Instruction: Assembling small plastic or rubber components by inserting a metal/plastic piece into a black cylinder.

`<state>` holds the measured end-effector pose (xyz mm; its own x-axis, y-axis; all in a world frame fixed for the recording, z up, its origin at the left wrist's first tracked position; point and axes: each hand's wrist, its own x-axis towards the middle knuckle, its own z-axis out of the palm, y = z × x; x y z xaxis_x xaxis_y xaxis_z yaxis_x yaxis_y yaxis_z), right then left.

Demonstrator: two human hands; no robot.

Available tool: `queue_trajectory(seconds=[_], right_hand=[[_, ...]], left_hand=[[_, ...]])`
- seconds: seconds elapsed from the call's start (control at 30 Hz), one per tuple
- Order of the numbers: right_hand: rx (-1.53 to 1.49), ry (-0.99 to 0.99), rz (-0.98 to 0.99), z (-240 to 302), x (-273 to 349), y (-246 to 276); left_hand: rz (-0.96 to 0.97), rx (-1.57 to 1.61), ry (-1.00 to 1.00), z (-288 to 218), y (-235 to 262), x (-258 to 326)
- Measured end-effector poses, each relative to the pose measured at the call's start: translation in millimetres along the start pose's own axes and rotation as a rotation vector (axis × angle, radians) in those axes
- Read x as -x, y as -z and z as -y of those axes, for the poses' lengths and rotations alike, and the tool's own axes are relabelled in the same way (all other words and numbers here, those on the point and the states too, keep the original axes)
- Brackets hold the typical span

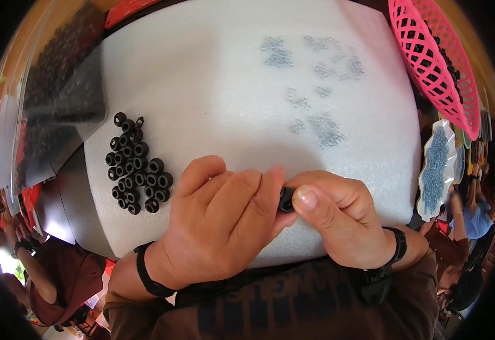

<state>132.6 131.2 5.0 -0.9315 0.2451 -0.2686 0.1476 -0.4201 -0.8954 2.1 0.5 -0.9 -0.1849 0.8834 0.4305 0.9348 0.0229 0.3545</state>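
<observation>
Between my two hands, above the near edge of the white foam sheet, is a small black ring-shaped part. My left hand closes on it from the left, its fingers curled. From the right, the thumb and bent fingers of my right hand pinch the same part, so most of it is covered. Left of my left hand lies a loose cluster of similar black ring-shaped parts. Small clumps of tiny clear bluish pieces are spread over the sheet's far right area.
A pink lattice basket with black parts stands at the far right. Below it sits a white scalloped dish of tiny bluish pieces. A clear plastic bag or bin full of dark parts is at the far left. Other people are visible at both sides.
</observation>
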Motion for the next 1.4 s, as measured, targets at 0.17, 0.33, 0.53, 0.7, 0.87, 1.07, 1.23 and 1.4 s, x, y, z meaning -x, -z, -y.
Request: queue_trajectory(seconds=[0.17, 0.33, 0.53, 0.7, 0.87, 1.07, 1.23, 1.4], right_hand=[[0.014, 0.016, 0.015, 3.6, -0.5, 0.2], [-0.047, 0.036, 0.026, 11.0, -2.9, 8.1], [-0.333, 0.435, -0.304, 77.5, -2.4, 37.7], [-0.706, 0.466, -0.386, 123.1, -8.1, 85.5], [-0.201, 0.271, -0.241, 71.8, 0.4, 29.4], [0.292, 0.299, 0.129, 25.7, 17.3, -30.5], [0.599, 0.621, 0.139, 17.7, 16.0, -58.2], [0.687, 0.707, 0.040, 7.4, 9.9, -63.0]], left_hand=[[-0.008, 0.024, -0.005, -2.9, 8.2, -11.5], [0.016, 0.196, 0.134, -4.0, 10.7, -9.0], [-0.007, 0.276, 0.242, -6.4, 13.9, 2.3], [0.015, 0.247, 0.149, -12.6, 11.6, -0.9], [0.059, 0.477, 0.314, -12.1, 23.4, -16.1], [-0.029, 0.733, 0.574, -7.5, 34.1, -65.3], [-0.225, 0.645, 0.532, 29.9, 6.9, -85.8], [-0.287, 0.209, 0.479, 42.7, -6.0, -102.5]])
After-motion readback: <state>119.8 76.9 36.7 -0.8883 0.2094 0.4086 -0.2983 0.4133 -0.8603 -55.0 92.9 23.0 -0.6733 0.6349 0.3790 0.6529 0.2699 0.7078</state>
